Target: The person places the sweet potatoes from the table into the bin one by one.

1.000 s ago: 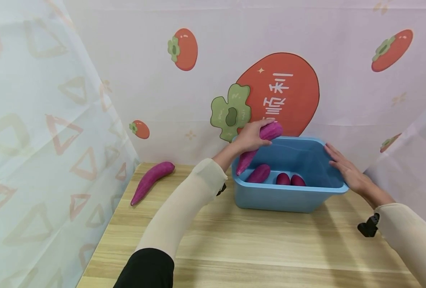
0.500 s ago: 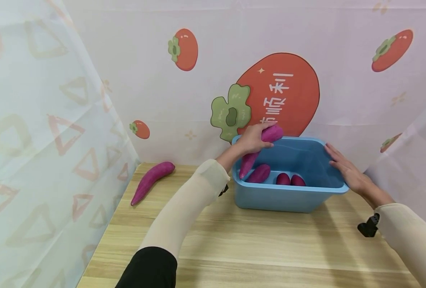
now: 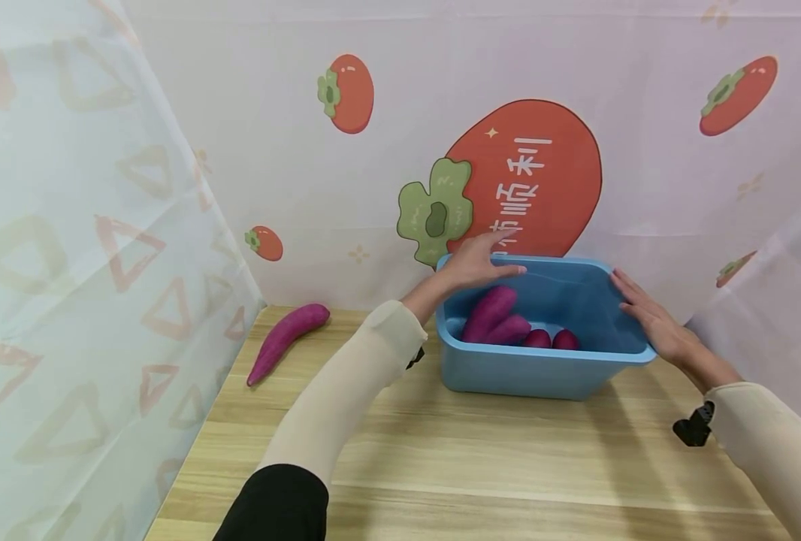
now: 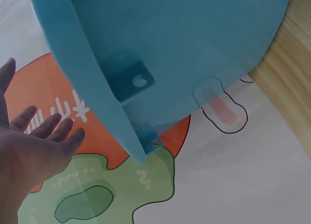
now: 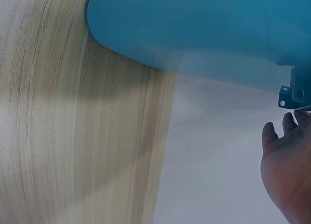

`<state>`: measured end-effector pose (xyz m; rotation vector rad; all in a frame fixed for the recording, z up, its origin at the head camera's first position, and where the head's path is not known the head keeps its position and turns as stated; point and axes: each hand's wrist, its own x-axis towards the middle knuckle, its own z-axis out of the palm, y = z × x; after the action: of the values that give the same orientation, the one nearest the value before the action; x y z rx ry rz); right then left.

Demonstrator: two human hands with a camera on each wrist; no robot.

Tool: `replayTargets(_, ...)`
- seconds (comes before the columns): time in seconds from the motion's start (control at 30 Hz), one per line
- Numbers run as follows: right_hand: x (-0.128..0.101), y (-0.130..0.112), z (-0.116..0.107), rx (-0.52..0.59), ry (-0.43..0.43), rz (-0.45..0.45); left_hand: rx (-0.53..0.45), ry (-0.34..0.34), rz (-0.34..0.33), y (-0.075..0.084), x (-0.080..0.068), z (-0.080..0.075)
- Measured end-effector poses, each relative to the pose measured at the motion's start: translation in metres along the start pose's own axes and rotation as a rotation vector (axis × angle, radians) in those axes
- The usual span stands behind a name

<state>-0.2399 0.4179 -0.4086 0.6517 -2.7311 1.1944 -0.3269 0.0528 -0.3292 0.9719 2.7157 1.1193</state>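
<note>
Hanging over the left end of a blue bin [image 3: 515, 376], a person's left hand [image 3: 470, 264] holds nothing, its thumb set well apart from the extended fingers. The right hand [image 3: 657, 324] rests against the bin's right rim, fingers straight rather than curled around it. Inside, a tilted sweet potato [image 3: 490, 309] lies at the left end, with a second sweet potato [image 3: 511, 329] just beside it. Farther right, a pair of sweet potatoes [image 3: 537, 339] is partly hidden by the front wall. A curved sweet potato [image 3: 285, 342] lies apart on the wooden table [image 3: 482, 466], before a backdrop [image 3: 292, 165] printed with persimmons.
</note>
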Motion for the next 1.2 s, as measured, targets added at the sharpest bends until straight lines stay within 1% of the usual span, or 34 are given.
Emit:
replayTargets(0.3,0.001,0.001,0.000,0.006,0.002,-0.025,0.031,-0.028,0.014,-0.003,-0.004,-0.005)
replayTargets(0.53,0.003,0.000,0.000,0.009,-0.007,0.004,0.021,-0.034,0.010,-0.005,-0.008,-0.009)
replayTargets(0.77,0.002,-0.001,0.001,0.009,0.001,0.006,0.018,-0.037,0.009,-0.004,-0.015,-0.014)
replayTargets(0.97,0.002,-0.003,0.000,0.007,-0.001,0.006,-0.012,-0.036,0.009,-0.010,-0.022,-0.016)
replayTargets(1.13,0.001,-0.003,0.000,0.015,-0.003,0.011,0.004,-0.034,0.031,-0.015,-0.028,-0.016)
replayTargets(1.2,0.000,-0.003,0.000,0.016,-0.003,0.012,0.009,-0.030,0.028,-0.017,-0.029,-0.017)
